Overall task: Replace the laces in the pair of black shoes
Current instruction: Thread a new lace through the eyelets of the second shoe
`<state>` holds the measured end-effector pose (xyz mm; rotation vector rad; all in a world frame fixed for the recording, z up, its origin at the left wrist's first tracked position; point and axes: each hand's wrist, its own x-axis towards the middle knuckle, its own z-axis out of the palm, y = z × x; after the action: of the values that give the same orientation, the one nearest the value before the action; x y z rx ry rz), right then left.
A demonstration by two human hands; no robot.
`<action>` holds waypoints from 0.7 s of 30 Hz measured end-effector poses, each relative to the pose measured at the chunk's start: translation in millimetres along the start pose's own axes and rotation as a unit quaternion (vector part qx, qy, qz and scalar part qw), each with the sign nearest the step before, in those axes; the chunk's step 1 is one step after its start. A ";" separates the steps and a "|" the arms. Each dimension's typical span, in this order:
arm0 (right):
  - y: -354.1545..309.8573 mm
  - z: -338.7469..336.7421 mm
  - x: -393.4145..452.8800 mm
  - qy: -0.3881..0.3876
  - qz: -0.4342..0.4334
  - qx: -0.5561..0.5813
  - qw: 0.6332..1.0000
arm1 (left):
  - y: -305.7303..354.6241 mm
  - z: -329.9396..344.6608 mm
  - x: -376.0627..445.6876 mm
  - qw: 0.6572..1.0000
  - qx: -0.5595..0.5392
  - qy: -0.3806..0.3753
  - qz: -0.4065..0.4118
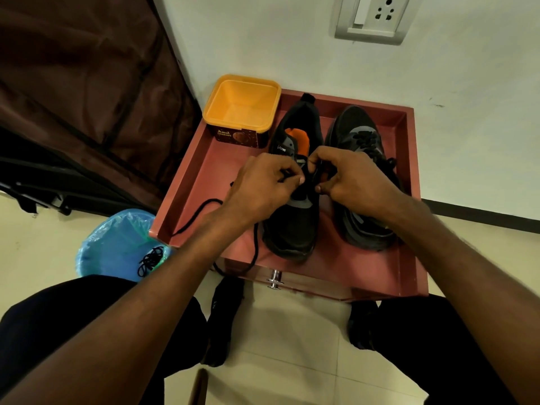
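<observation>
The black cord shoelace [204, 213] is the thing being worked: it trails from the lower middle of the frame, over the front lip of the shallow reddish-brown wooden tray [190, 182], loops across the tray floor at centre left and runs up under the left hand [263, 188]. Nearest the camera, at the bottom of the frame, are the person's dark-trousered knees; at lower left stands a bin with a blue plastic liner [117, 241], holding a tangle of discarded black lace [150, 260].

Beyond that, in the middle of the frame, the left black fabric sneaker with an orange insole [292, 229] sits in the tray, toe toward the camera. Both hands meet over its eyelet area. The left hand's fingers are curled and appear to pinch the lace near its end. The right hand [353, 179] has its thumb and fingers bent around the upper's edge or tongue; exactly what it pinches is hidden.

The step in hand looks like threading the new lace through this shoe's lower eyelets. The next move likely calls for steadying the eyelet flap with the right hand while the left feeds the tip through and draws the slack up.

To the right, the second black sneaker [362, 176] already appears laced. Farther back, at upper centre, an open yellow square plastic tub [242, 106] stands in the tray's far left corner.
</observation>
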<state>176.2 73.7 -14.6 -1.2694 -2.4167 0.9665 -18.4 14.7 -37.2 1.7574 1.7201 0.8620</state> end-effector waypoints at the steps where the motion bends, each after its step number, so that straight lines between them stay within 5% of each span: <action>1: 0.0 -0.1 -0.1 0.000 0.000 -0.001 1.000 | 0.8 -0.1 0.8 1.000 -0.010 0.014 0.000; 11: -0.6 -1.7 -0.5 -0.008 0.000 0.006 1.000 | -0.6 -3.4 3.0 0.994 0.084 -0.043 0.047; 15: 0.3 -1.6 -0.5 -0.007 0.003 -0.002 1.000 | 1.4 -2.8 2.5 0.999 0.016 -0.016 0.027; 21: -1.9 -1.1 -0.1 -0.012 0.010 0.007 1.000 | -2.8 -3.5 4.4 0.996 0.080 -0.009 0.040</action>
<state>175.6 73.4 -12.5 -1.2870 -2.4150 1.0081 -22.9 18.9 -36.6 1.9454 1.7590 0.7569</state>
